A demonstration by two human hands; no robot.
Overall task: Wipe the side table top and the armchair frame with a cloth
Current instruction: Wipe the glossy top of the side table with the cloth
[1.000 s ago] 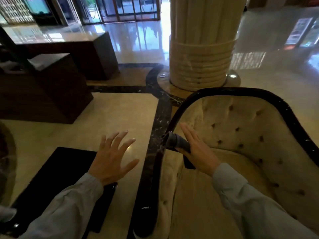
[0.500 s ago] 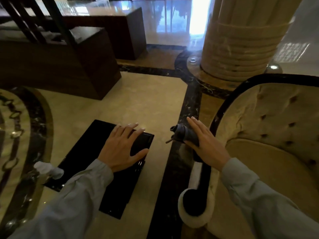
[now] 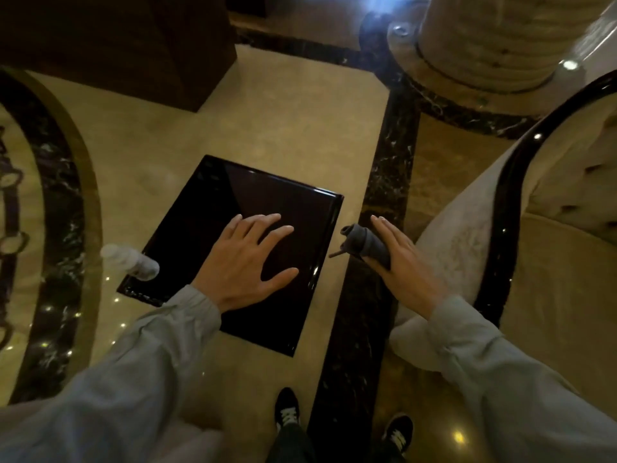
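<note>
The glossy black square side table top (image 3: 267, 195) lies below me, left of centre. My left hand (image 3: 247, 262) is spread open over its near right part, fingers apart. My right hand (image 3: 404, 262) holds a rolled dark grey cloth (image 3: 365, 243) under its flat fingers, in the gap between the table and the armchair. The beige tufted armchair (image 3: 567, 262) stands at the right. Its curved black frame (image 3: 500, 208) runs along the arm and back, just right of my right hand.
A white spray bottle (image 3: 132, 260) stands at the table's left corner. A dark wooden counter (image 3: 117, 45) is at the upper left and a large ribbed column (image 3: 494, 41) at the upper right. My two feet (image 3: 340, 426) stand on the marble floor below.
The view has tilted down and to the left. My right hand has come off the armchair frame with the cloth and moved toward the table. My left hand stays spread over the table top.
</note>
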